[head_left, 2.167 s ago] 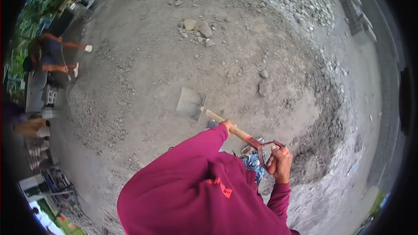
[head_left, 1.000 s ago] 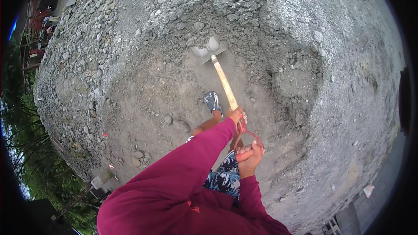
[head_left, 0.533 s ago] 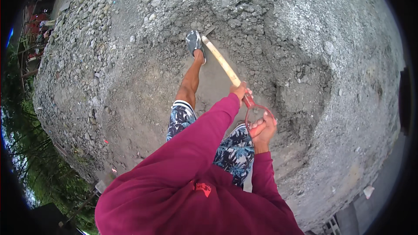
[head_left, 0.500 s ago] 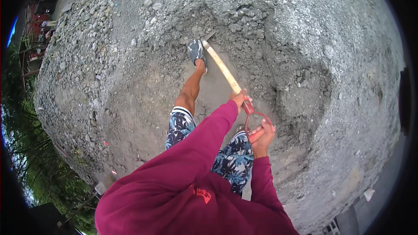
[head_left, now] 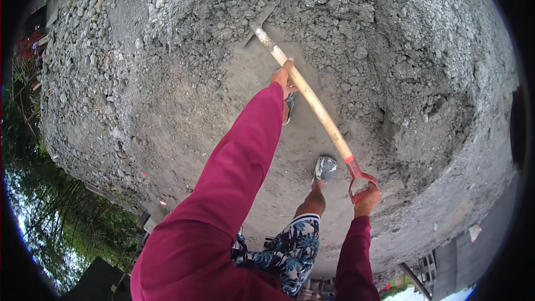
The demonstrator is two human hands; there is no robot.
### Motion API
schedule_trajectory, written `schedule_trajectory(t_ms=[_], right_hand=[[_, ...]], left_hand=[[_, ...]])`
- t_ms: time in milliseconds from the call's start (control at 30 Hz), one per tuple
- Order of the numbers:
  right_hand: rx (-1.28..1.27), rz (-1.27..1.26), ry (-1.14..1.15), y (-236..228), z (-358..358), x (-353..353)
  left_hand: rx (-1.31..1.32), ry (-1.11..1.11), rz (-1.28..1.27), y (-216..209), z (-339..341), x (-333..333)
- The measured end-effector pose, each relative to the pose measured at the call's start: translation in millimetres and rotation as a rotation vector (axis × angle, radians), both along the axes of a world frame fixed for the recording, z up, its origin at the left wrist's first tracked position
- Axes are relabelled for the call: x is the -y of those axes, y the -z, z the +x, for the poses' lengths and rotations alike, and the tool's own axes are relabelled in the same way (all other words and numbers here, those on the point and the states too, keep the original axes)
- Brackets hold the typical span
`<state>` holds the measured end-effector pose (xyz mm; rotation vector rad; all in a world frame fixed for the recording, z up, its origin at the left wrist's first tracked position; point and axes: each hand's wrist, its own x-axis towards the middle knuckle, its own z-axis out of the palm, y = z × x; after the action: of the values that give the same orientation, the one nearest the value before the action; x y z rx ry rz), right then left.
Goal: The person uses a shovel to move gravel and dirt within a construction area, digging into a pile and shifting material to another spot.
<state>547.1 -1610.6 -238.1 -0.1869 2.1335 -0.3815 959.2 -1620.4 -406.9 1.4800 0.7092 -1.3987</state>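
A shovel (head_left: 319,108) with a pale wooden shaft and a red D-shaped handle slants across the middle of the view. My left hand (head_left: 283,75) is wrapped round the lower shaft, not far above the blade. At the other end my right hand (head_left: 366,196) grips the red handle (head_left: 362,175). The grey blade (head_left: 261,22) lies at the edge of loose dark soil (head_left: 334,28); part of it blends into the dirt, so I cannot tell how deep it sits.
My shod foot (head_left: 324,167) stands on packed ground below the shaft; the other is partly behind my left hand. Rounded stones (head_left: 81,50) lie scattered at the left. A bank of grey gravel (head_left: 468,50) rises at the right. Green trees (head_left: 61,217) edge the lower left.
My left hand has slid down the shaft toward the blade, away from the red handle. My right hand and the handle have moved down and right. My feet have shifted.
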Motion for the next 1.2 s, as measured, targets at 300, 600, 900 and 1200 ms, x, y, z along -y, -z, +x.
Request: schedule_trajectory(t_ms=[300,600,900,1200], right_hand=[[-0.107,-0.030,-0.092,-65,-42,-20],[-0.013,-0.208,-0.092,-185,-206,-85],[-0.018,-0.377,-0.501,-351,-453,-136],[-0.064,-0.263,-0.913,-547,-477,-122]], left_hand=[[0.049,-0.245,0.069,0,-54,4],[0.113,-0.337,0.019,-147,-195,-63],[0.039,-0.488,-0.036,-337,-416,-169],[-0.204,-0.983,-0.165,-383,-604,-305]])
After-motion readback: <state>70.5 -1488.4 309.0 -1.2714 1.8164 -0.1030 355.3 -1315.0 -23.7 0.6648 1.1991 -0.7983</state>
